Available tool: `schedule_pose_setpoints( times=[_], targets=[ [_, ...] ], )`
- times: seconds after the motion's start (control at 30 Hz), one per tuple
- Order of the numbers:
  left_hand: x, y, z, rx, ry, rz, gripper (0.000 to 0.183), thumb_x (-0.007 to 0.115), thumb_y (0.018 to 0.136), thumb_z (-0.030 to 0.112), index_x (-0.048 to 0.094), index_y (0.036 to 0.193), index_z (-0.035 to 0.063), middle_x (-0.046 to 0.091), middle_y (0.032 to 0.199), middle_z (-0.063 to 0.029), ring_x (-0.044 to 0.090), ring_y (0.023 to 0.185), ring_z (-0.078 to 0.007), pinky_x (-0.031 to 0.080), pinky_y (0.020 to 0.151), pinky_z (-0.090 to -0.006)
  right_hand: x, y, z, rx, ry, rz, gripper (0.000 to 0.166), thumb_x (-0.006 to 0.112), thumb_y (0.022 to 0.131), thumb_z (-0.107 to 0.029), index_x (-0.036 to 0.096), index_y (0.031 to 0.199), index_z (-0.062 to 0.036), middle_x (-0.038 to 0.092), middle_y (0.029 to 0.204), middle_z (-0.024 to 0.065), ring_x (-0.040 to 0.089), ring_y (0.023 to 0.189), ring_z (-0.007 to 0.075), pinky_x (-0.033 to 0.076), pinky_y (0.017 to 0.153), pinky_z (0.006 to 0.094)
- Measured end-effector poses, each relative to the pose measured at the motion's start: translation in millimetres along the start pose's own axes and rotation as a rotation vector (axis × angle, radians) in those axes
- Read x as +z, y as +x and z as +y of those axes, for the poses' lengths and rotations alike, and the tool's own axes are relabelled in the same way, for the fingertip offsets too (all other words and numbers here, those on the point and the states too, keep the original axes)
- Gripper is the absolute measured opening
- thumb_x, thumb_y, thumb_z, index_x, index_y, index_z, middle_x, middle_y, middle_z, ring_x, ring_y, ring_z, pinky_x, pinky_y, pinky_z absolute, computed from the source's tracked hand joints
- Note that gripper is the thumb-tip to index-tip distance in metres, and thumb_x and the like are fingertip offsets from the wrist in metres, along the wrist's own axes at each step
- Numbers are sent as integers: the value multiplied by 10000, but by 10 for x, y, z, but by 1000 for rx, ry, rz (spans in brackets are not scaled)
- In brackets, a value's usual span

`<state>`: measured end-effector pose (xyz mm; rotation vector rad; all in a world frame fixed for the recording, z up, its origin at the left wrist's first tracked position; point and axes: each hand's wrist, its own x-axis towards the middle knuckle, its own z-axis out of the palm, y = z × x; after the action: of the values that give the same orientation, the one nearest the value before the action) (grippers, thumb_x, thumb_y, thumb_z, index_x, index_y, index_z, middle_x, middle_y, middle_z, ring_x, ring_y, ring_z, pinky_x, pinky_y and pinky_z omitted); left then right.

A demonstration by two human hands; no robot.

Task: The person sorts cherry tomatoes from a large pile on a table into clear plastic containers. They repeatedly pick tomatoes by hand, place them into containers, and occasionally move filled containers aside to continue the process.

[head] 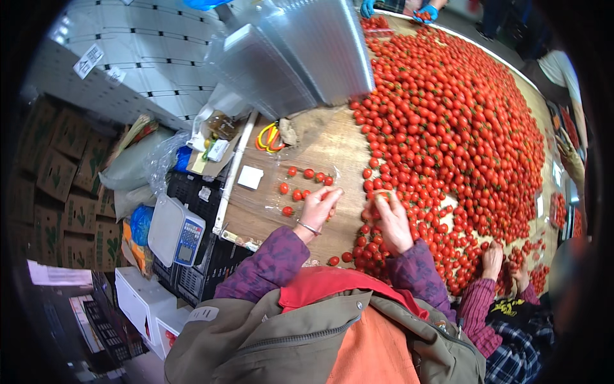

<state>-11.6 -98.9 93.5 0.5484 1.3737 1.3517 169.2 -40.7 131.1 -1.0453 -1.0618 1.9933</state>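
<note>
My left hand (317, 211), with a bracelet at the wrist, is curled over cherry tomatoes at the right end of a clear plastic tray (273, 180). Several cherry tomatoes (309, 173) lie spaced out in that tray. My right hand (393, 218) is at the near left edge of a large heap of cherry tomatoes (446, 115), with a tomato at its fingertips. Both hands are over the wooden tabletop (338, 144). A small white square (250, 177) lies left of the tray.
Stacked clear plastic trays (307, 53) stand at the table's far left, near yellow and orange rings (269, 138). A digital scale (176, 232) sits on black crates left of the table. Co-workers' hands (492, 259) are at the heap's right; blue-gloved hands (427, 13) work at the far edge.
</note>
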Motion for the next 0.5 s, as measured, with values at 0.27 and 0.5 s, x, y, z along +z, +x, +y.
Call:
schedule_pose_setpoints(
  times=[0.27,0.5],
  targets=[
    [-723,56,50,277,183,246,222,558,923,133,635,1082,-2,646,1008,-19,573,913,-73,458,815,-220,269,227,59,32,-51,-239,223,486,955,-222,524,1084,-45,595,1119,98,571,1028,180,437,859,291],
    [-1500,485,228,425,387,422,202,602,880,81,635,1066,8,647,963,-7,575,857,-69,468,753,-209,-317,22,77,123,-200,-318,215,537,842,-17,519,1054,15,613,974,93,581,829,141,481,717,264]
  ],
)
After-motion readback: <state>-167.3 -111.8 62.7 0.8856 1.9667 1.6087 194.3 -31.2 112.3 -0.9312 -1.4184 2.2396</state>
